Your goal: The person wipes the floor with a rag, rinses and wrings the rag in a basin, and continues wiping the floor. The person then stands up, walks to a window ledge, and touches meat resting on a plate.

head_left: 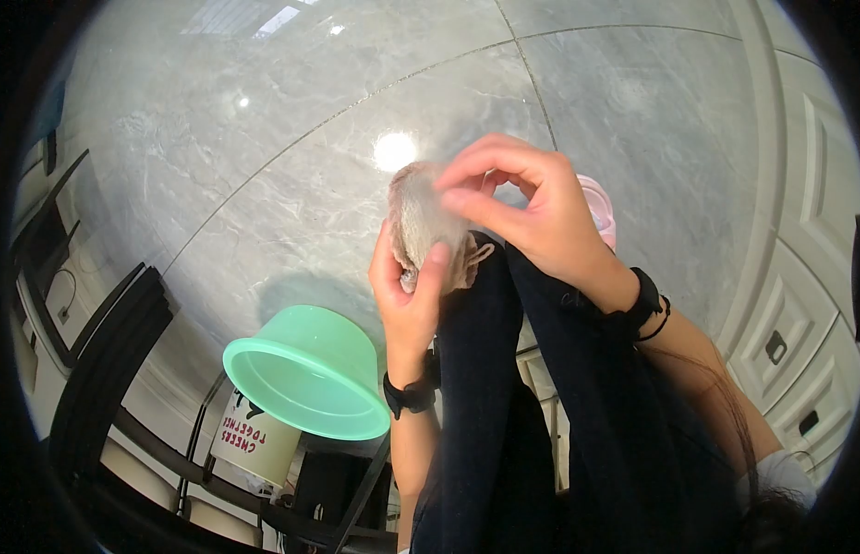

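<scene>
My left hand (407, 300) grips a pinkish-beige, rounded, shoe-like thing (414, 217) with a whitish, rough-textured face and a loop of thin cord at its lower right. The thumb presses on its near side while the fingers wrap behind it. Close over its upper right side is my right hand (527, 198), with thumb and forefinger drawn together in a pinch. A pale, hazy blur shows around those fingertips, and I cannot tell what is between them. Both wrists wear black bands.
A mint-green basin (310, 343) stands to the left of my knees, above a cream bin (250, 441) with red lettering. Black chair frames (125, 332) line the left. White cabinet doors (790, 323) run along the right. A pink slipper (596, 205) rests on the grey tiled floor (291, 102).
</scene>
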`<state>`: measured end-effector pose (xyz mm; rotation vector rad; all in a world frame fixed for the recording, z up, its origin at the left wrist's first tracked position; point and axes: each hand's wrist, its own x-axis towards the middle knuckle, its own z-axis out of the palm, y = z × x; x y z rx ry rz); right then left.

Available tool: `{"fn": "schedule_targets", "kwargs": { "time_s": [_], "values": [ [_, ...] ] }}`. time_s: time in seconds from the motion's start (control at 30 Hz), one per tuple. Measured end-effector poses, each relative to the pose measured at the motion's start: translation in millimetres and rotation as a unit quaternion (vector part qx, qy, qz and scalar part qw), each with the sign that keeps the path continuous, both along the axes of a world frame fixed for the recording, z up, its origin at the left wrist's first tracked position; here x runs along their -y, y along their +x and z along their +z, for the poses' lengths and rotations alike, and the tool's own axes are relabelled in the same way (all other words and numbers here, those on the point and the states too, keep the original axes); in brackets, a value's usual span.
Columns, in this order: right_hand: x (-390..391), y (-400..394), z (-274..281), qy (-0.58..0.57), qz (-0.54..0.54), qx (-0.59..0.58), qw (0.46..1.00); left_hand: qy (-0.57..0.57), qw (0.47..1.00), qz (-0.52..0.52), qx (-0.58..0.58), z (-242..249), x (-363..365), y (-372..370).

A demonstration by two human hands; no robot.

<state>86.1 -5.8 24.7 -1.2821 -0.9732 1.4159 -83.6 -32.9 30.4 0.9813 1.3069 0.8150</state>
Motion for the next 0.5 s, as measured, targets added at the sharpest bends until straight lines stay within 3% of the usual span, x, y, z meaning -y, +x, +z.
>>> {"fn": "schedule_targets", "kwargs": {
  "time_s": [0.27,0.3,0.5],
  "values": [
    [-2,15,-6,-0.063,-0.073,-0.028,0.995,-0.028,1.000,-0.008,0.001,-3,-22,-9],
    [-2,17,-7,-0.066,-0.085,-0.036,0.994,-0.025,0.998,-0.005,0.059,-10,-24,-12],
    [3,17,-14,-0.076,-0.063,-0.016,0.995,-0.077,0.996,-0.040,-0.007,-5,-22,-7]
  ]
}}
